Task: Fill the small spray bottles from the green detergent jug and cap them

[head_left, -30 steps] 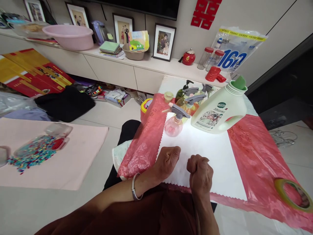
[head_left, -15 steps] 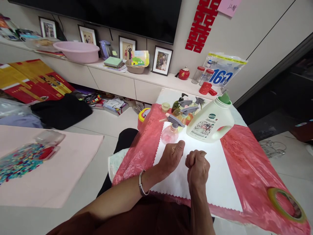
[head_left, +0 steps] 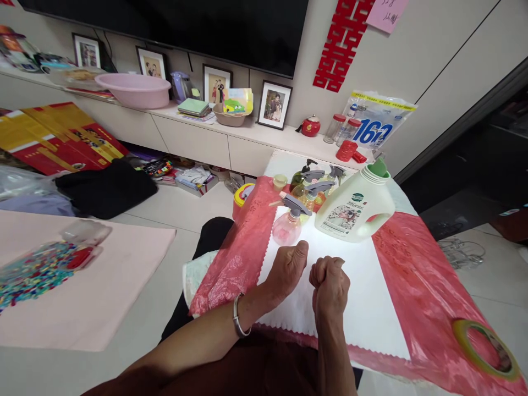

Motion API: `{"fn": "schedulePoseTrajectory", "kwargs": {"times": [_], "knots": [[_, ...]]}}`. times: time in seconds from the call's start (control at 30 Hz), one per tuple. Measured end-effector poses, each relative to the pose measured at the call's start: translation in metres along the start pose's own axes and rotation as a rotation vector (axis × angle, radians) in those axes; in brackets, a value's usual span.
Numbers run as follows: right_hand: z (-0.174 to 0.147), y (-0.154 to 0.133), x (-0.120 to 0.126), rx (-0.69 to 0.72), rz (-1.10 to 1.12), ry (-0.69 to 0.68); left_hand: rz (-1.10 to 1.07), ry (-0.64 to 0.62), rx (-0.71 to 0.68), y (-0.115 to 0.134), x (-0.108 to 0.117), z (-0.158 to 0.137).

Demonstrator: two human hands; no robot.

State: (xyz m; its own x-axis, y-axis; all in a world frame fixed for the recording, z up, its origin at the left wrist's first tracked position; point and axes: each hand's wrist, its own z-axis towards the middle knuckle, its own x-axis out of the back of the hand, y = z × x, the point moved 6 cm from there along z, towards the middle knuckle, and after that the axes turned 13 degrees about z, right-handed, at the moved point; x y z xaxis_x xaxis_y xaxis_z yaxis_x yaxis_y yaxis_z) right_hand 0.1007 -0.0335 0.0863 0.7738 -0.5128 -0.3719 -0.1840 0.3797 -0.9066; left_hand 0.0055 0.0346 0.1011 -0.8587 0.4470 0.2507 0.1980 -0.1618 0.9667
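Both hands hover over a white sheet with a scalloped edge (head_left: 367, 308). My left hand (head_left: 287, 268), with a silver bangle at the wrist, is closed, its thumb sticking up; nothing shows in it. A small gap to its right, my right hand (head_left: 331, 286) makes a fist with no object visible. Just beyond the left hand stands a spray bottle with pink contents (head_left: 287, 228) and a grey trigger head. A large pale green detergent jug (head_left: 350, 206) is upright behind the right hand, a green piece in its mouth. More spray bottles (head_left: 315, 192) cluster beside the jug.
Red plastic film (head_left: 421, 269) covers the table around the sheet. A roll of tape (head_left: 487, 349) lies at the right corner. On the left, a pink-covered surface (head_left: 111, 286) bears scattered colourful pieces (head_left: 41, 272). A cabinet with a pink basin (head_left: 136, 91) runs along the wall.
Both hands have shifted very slightly left and down, staying closed. The view has tilted a little; the bottles and jug stand where they were.
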Motion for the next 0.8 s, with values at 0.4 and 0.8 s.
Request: {"fn": "schedulePoseTrajectory", "kwargs": {"times": [0.4,0.8], "knots": [[0.001,0.013,0.007,-0.017,0.002,-0.037,-0.014,-0.015,0.014,0.003,0.002,-0.004],[0.0,0.017,0.001,-0.024,-0.008,-0.047,-0.02,-0.019,-0.008,-0.003,0.001,-0.005]]}}
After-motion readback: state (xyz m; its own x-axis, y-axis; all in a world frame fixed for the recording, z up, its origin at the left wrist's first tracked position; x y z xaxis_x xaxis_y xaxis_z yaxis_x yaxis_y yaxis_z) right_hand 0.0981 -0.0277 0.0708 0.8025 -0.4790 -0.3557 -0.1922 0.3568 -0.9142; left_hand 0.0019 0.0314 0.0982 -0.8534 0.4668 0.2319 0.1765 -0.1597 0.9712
